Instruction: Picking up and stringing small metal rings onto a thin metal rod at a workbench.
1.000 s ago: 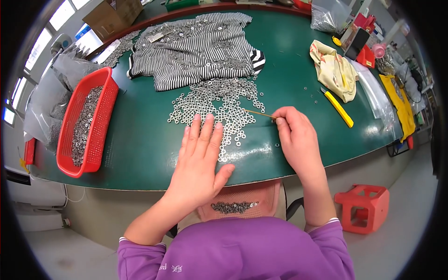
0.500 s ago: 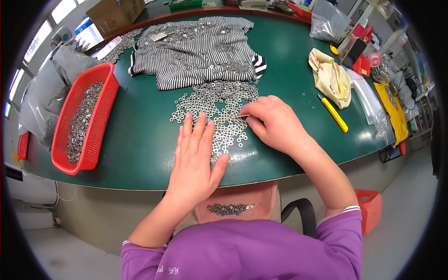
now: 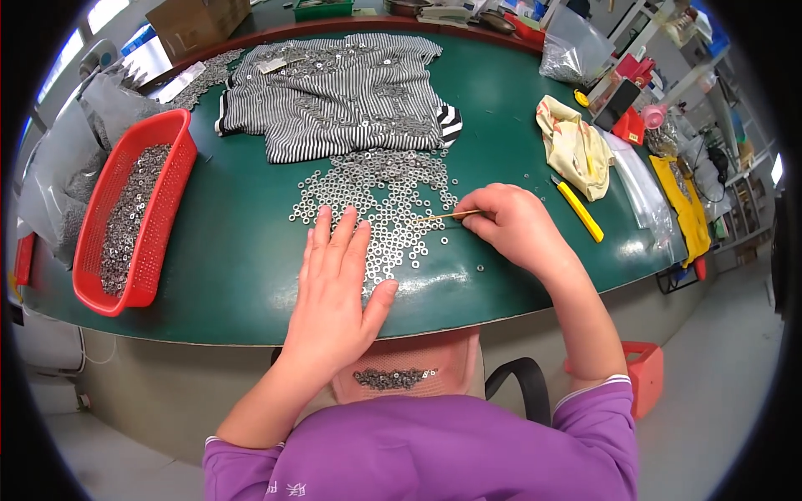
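A spread of small silvery metal rings [image 3: 393, 213], which look like nuts, lies on the green tabletop in front of me. My left hand [image 3: 330, 288] rests palm down along their near left side, fingers stretched out and fingertips touching the spread. In my right hand [image 3: 514, 224], thumb and fingers pinch a thin brownish stick [image 3: 455, 215]. Its tip reaches left in among the rings. A single ring [image 3: 480, 268] lies apart, nearer the table's front edge. Behind the spread, a black-and-white striped shirt [image 3: 288, 142] lies flat with more small metal parts on it.
Left stands a red basket [image 3: 182, 159] of metal parts, beside clear bags [image 3: 50, 179]. A pink basket [image 3: 342, 386] holding parts sits below the table edge. Rightward lie a yellow cutter knife [image 3: 578, 209], a cream cloth [image 3: 576, 154] and a yellow packet [image 3: 687, 209].
My right hand and the stick have moved right, away from the middle of the spread. Several rings now lie looser on that side. My left hand keeps its place beside the rings.
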Motion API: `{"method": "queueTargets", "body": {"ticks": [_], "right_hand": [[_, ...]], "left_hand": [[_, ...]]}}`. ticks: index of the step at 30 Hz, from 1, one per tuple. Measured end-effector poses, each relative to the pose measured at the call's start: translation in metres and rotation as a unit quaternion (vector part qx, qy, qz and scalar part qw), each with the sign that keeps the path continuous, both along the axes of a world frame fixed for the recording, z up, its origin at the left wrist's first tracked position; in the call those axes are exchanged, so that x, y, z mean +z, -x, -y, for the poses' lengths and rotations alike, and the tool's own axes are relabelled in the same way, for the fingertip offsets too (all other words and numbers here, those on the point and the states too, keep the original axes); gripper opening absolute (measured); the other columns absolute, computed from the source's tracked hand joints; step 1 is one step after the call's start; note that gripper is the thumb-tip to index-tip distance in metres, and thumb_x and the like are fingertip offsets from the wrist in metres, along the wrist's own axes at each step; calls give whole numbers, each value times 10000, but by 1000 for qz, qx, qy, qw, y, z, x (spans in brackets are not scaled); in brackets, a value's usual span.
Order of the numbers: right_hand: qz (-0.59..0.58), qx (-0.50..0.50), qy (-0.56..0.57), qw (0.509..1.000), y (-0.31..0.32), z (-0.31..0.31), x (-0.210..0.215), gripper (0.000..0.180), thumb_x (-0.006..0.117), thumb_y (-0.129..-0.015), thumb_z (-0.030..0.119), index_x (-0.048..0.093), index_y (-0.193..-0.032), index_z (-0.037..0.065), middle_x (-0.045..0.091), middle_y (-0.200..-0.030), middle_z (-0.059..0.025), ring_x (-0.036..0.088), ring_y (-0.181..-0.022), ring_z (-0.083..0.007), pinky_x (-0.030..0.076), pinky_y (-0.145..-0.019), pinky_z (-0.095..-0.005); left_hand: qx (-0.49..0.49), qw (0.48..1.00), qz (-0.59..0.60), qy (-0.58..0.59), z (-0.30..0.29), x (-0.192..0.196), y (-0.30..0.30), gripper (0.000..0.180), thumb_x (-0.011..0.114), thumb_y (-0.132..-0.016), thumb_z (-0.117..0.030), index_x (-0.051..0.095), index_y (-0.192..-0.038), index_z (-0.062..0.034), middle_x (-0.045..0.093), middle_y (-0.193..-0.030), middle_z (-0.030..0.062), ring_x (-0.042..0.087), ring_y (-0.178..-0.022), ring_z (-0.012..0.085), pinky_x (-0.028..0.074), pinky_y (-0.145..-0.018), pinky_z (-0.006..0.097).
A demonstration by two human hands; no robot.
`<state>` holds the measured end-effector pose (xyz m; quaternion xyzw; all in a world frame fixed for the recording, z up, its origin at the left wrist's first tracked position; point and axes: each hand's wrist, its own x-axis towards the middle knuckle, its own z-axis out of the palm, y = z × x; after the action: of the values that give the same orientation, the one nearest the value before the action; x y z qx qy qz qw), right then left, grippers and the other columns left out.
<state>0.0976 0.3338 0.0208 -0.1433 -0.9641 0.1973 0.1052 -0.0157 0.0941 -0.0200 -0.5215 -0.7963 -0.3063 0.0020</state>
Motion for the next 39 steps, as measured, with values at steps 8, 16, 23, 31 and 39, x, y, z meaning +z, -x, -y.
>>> {"method": "queueTargets", "body": {"ticks": [8, 16, 23, 31, 39], "right_hand": [[28, 3, -38, 999, 3, -2, -9, 146, 686, -838, 132, 684, -961, 54, 665, -864, -116, 636, -857, -286, 502, -777, -392], [-169, 81, 197, 962, -4, 85, 4, 92, 672, -882, 105, 657, -966, 71, 674, -905, -72, 647, -824, -250, 521, -710, -348], [-190, 174, 174, 950, 20, 126, -13, 104, 660, -879, 145, 637, -965, 91, 663, -875, -80, 624, -836, -298, 496, -760, -406], [-172, 95, 205, 959, 35, 140, 8, 133, 555, -939, 106, 545, -1055, 41, 615, -850, -119, 607, -826, -329, 478, -734, -444], [-254, 138, 64, 955, 49, 160, 2, 122, 657, -871, 79, 586, -971, 73, 628, -822, -67, 602, -739, -260, 485, -626, -375]], "left_hand": [[3, 999, 11, -37, -1, -4, 0, 586, 571, -960, -270, 392, -1444, 7, 326, -1549, 184, 188, -1482, 400, 189, -1177, 516], [-68, 867, 415, -268, 16, -4, -11, 296, 662, -890, 10, 600, -1179, 1, 635, -1134, 96, 649, -999, 188, 541, -871, 309], [-51, 690, 669, -272, 52, 0, 5, 232, 638, -915, 33, 545, -1125, 5, 664, -972, 107, 685, -871, 169, 597, -769, 291], [-40, 478, 767, -427, 79, -9, 41, 301, 615, -975, -128, 544, -1258, -58, 635, -1062, 36, 604, -897, 116, 537, -748, 231], [-89, 366, 793, -479, 86, -14, 44, 385, 584, -997, -212, 494, -1345, -75, 621, -1104, -16, 580, -941, 105, 501, -814, 276]]}}
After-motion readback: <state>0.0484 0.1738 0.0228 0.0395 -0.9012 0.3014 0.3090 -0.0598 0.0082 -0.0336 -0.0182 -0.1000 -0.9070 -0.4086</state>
